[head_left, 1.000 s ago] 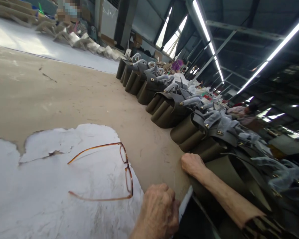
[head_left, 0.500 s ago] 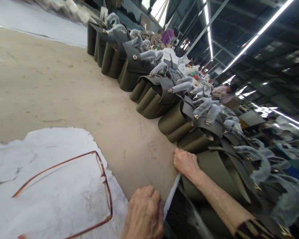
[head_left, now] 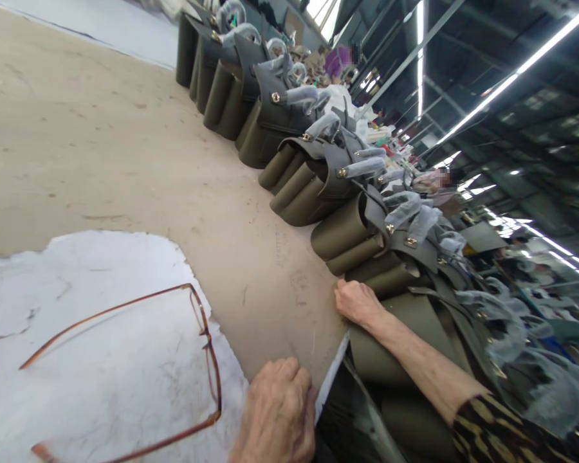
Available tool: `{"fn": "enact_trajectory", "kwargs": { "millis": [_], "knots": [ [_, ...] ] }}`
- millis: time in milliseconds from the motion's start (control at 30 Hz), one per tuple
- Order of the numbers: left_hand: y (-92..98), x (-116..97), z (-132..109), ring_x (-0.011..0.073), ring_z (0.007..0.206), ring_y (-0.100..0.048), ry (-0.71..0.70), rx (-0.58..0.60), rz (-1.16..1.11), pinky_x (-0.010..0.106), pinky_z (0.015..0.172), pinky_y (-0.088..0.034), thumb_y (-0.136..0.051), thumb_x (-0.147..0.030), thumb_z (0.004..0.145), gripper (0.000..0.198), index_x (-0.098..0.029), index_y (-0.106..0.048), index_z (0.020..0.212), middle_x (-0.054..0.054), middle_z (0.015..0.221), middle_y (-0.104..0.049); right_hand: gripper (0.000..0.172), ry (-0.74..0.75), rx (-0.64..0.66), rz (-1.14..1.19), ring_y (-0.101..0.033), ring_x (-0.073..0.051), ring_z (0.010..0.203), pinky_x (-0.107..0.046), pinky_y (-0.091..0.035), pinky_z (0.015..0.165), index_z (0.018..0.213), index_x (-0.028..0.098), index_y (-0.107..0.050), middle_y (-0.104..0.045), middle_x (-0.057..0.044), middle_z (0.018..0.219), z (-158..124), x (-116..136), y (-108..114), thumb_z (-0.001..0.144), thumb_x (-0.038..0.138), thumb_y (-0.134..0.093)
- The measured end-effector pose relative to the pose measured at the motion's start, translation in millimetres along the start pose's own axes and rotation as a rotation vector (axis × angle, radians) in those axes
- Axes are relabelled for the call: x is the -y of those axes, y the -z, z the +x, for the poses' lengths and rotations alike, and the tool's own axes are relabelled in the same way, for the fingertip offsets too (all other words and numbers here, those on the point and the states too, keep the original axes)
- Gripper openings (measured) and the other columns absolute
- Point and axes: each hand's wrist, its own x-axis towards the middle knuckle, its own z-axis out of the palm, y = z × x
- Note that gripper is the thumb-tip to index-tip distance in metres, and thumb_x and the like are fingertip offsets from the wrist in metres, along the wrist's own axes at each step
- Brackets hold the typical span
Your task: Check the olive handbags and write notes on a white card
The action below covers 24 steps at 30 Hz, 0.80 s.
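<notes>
My left hand (head_left: 277, 408) rests at the table's edge at bottom centre, knuckles up, with its fingers curled under. Next to a white paper sheet (head_left: 139, 360), it shows nothing in its grasp. My right hand (head_left: 358, 302) is closed in a fist on the beige tabletop (head_left: 251, 276), by the olive bags. Its forearm lies across a large olive bag (head_left: 400, 334) at the edge. Brown-framed glasses (head_left: 215, 370) lie unfolded on the paper, left of my left hand.
A long row of olive handbags (head_left: 299, 193) with plastic-wrapped handles and gold fittings lines the table's far edge. White sheeting (head_left: 91, 35) covers its upper left part. Farther off, a person in purple (head_left: 336, 61) and another person (head_left: 431, 180) are among piled goods.
The view has shifted slightly, so the table and bags sit a little differently in it. Both hands stay closed in nearly the same places, and the glasses still lie on the paper.
</notes>
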Motion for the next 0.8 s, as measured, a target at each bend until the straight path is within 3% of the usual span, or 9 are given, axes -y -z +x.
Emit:
{"fn": "enact_trajectory", "kwargs": {
  "millis": [200, 500, 800],
  "knots": [
    [2.8, -2.6, 2.7, 0.0180, 0.068, -0.048, 0.007, 0.003, 0.019, 0.032, 0.061, -0.033, -0.043, -0.017, 0.082, 0.014, -0.022, -0.048, 0.070, 0.001, 0.073, -0.053, 0.023, 0.038, -0.056, -0.016, -0.062, -0.026, 0.083, -0.029, -0.045, 0.067, 0.093, 0.010, -0.056, -0.063, -0.015, 0.083, 2.5, -13.8, -12.9, 0.090, 0.026, -0.039],
    [1.1, -1.7, 0.1, 0.0177, 0.066, -0.046, -0.010, -0.017, 0.027, 0.033, 0.061, -0.031, -0.043, -0.017, 0.082, 0.014, -0.022, -0.047, 0.070, 0.000, 0.071, -0.052, 0.021, 0.133, -0.154, -0.136, -0.061, -0.029, 0.079, -0.034, -0.046, 0.064, 0.097, 0.006, -0.051, -0.060, -0.015, 0.087, -1.1, 0.7, -15.2, 0.083, 0.012, -0.036],
    [8.8, -6.4, 3.0, 0.0180, 0.066, -0.046, 0.015, -0.005, 0.039, 0.033, 0.062, -0.032, -0.045, -0.015, 0.082, 0.014, -0.022, -0.048, 0.071, -0.001, 0.071, -0.051, 0.018, -0.002, -0.211, -0.174, -0.062, -0.029, 0.075, -0.034, -0.045, 0.061, 0.092, 0.009, -0.050, -0.059, -0.015, 0.084, 1.2, 10.6, -14.1, 0.080, 0.015, -0.037]
  ]
}}
